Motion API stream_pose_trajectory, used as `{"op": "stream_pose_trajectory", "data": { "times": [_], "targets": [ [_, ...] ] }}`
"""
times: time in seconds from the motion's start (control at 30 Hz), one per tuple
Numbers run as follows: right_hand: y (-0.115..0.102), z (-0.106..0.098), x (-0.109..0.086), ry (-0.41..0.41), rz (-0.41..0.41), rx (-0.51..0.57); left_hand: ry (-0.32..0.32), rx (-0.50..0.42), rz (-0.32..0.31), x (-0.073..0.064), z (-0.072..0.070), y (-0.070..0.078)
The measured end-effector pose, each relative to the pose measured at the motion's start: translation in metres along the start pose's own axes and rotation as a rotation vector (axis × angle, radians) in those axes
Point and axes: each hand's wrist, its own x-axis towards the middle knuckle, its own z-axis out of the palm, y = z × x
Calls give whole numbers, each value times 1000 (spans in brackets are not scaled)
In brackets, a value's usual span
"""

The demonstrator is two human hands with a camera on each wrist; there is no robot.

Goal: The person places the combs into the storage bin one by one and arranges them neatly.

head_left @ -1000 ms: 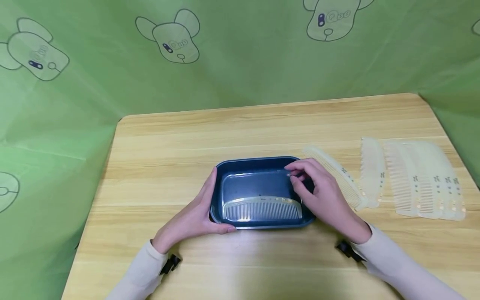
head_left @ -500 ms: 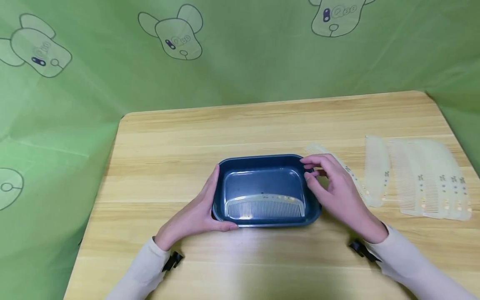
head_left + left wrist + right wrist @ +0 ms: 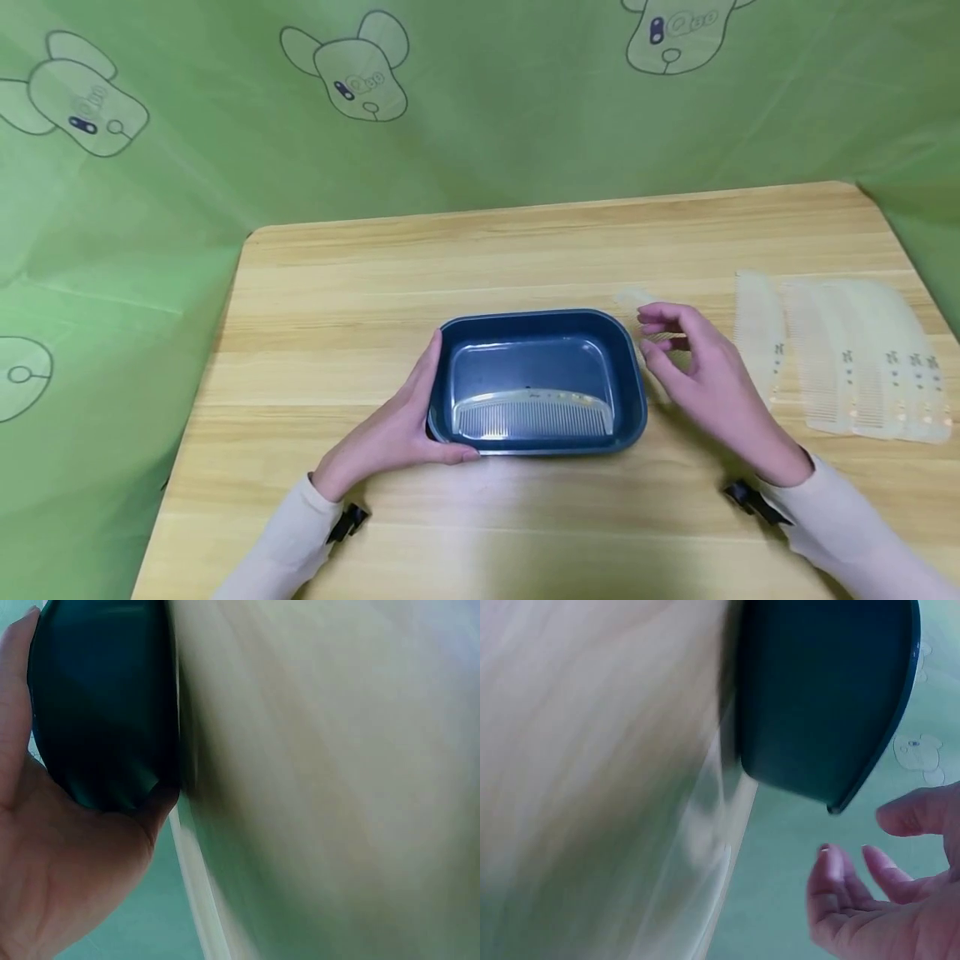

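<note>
Second comb coming up

Left hand (image 3: pixel 397 429) grips the tray (image 3: pixel 633 392); right hand (image 3: pixel 701 379), loosely spread, hovers over a comb (image 3: pixel 633 297), needing a pinch.

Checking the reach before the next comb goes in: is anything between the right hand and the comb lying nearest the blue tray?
Nothing visible. The right hand hovers directly over that comb, beside the tray. The left hand holds the tray's far side.
</note>
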Motion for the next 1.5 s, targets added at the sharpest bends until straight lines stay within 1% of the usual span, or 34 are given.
{"op": "stream_pose_trajectory", "data": {
  "times": [0.13,0.2,0.47,0.73,0.93,1.1,1.2,1.37,1.5],
  "targets": [
    [5,-9,-2,-44,94,-63,-3,5,7,0,0,0],
    [8,-13,-3,-67,130,-75,-3,7,7,-1,1,-1],
    [20,-23,-4,-155,238,-131,1,15,11,0,3,-4],
    [37,-30,-5,-193,243,-223,2,12,16,4,3,-3],
    [44,-34,-4,-223,244,-241,3,12,18,5,2,-3],
    [51,-34,-5,-234,231,-260,3,9,8,3,2,-2],
    [52,-32,-6,-238,241,-278,4,9,2,1,1,-2],
    [50,-30,-7,-251,280,-287,5,7,3,0,1,-1],
    [48,-32,-5,-268,276,-272,3,4,-8,0,1,-2]
  ]
}}
